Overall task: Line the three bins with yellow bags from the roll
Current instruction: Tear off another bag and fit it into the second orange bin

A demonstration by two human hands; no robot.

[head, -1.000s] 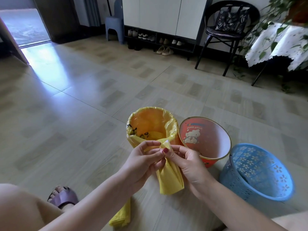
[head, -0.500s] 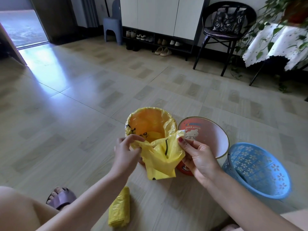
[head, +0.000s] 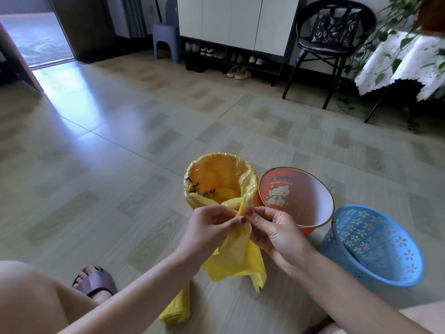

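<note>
Your left hand (head: 212,227) and right hand (head: 272,231) both pinch the top edge of a loose yellow bag (head: 237,259), which hangs straight down from your grip. The unlined red bin (head: 297,198) sits just beyond, nearer your right hand; the lined bin (head: 218,179) is further left.

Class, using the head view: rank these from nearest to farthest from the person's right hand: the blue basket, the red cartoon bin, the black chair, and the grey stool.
From the right hand:
1. Red cartoon bin, just beyond the hand.
2. Blue basket, on the floor to its right.
3. Black chair, far back on the right.
4. Grey stool, far back on the left by the cabinet.
</note>
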